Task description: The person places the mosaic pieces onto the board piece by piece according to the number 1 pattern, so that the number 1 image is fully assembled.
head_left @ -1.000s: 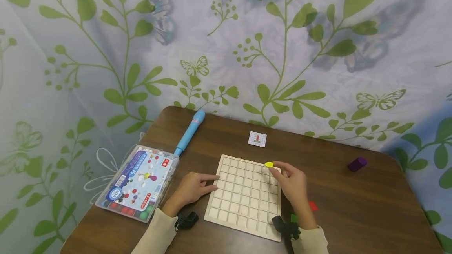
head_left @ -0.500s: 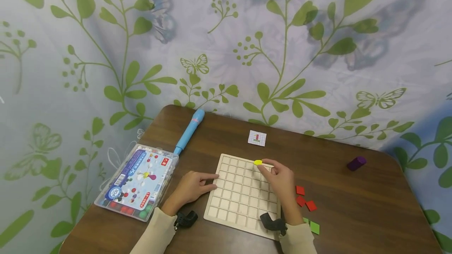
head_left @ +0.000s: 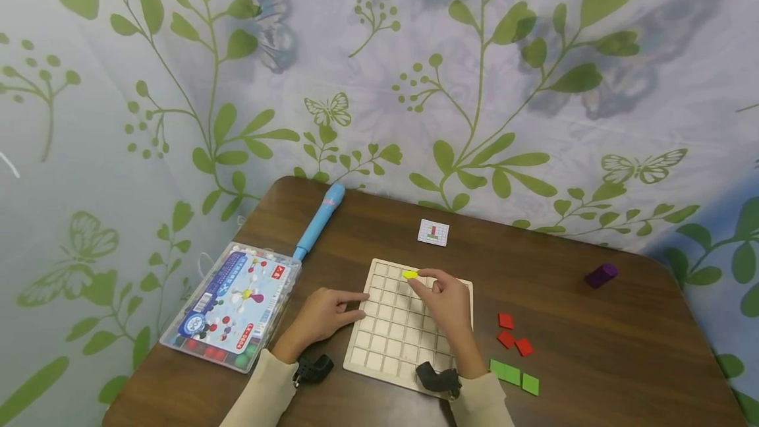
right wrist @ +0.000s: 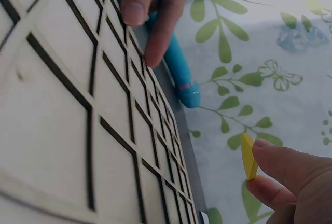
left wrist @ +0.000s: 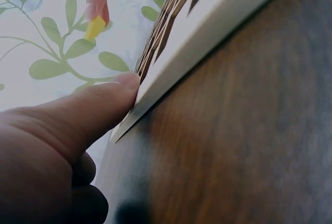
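Observation:
Between thumb and index finger, my right hand [head_left: 443, 302] pinches a thin yellow tile [head_left: 410, 275], held above the far part of a wooden grid board [head_left: 385, 364]. In the right wrist view the yellow tile [right wrist: 249, 156] is seen nearly edge-on, apart from the board. My left hand [head_left: 323, 316] rests at the board's left edge, its thumb and index finger stretched out and touching the rim. The left wrist view shows that thumb [left wrist: 98, 105] against the board's side. Beyond the board lies a small card [head_left: 433, 232] with a printed grid and a coloured figure.
Right of the board lie several red tiles [head_left: 506, 320] and green tiles [head_left: 512, 374]. A purple cylinder [head_left: 601, 275] stands farther right. At left are a clear plastic case [head_left: 231, 308] of coloured balls and a light-blue microphone-shaped object [head_left: 320, 219]. A patterned curtain hangs behind the table.
My right hand has carried the yellow tile leftward over the board's far rows, bringing the red and green tiles at the right into view. My left hand stays at the board's edge.

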The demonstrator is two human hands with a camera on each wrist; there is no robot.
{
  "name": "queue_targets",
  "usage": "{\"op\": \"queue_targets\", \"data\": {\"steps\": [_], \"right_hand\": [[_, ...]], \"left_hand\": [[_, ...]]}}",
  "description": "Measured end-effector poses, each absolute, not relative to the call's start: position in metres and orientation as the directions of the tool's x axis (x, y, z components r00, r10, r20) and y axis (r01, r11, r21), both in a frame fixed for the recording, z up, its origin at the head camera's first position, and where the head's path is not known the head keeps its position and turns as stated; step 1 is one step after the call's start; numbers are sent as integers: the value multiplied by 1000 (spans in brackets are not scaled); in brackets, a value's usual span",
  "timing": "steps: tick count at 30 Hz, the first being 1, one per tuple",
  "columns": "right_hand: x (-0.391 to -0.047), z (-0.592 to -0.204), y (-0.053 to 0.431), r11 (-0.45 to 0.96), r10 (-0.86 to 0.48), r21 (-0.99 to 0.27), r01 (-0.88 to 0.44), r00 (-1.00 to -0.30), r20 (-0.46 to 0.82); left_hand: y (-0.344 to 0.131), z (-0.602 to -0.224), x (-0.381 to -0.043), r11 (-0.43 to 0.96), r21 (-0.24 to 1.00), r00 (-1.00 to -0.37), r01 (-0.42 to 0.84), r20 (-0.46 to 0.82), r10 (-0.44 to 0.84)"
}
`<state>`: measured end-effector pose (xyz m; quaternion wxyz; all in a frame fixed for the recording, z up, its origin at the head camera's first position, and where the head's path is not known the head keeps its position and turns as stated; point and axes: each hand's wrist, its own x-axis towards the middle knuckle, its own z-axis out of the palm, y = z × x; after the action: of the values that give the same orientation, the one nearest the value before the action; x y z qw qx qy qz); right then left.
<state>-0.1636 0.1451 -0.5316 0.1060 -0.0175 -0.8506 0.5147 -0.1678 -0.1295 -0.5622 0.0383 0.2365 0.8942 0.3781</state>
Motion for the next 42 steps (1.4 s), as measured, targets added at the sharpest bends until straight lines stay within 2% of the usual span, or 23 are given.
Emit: {"op": "queue_targets", "data": {"steps": [13,24,35,42], "right_hand": [[-170,-553,138,544,140,-832,-108,-966,217],[-171,-560,141,617,110,-781,-98,-972,209],[-175,-559,146,687,42,-713,-141,-972,233],[-171,-556,144,698,24,-707,-114,-983,183]], "left_hand": [[-129,-561,-168,614,684,-887,394,108,449],[-130,-562,-168,612,681,-884,402,113,454],[-127,-559,-170,620,662,-881,421,137,452],[-128,-560,-167,638,660,-891,396,108,441]]}}
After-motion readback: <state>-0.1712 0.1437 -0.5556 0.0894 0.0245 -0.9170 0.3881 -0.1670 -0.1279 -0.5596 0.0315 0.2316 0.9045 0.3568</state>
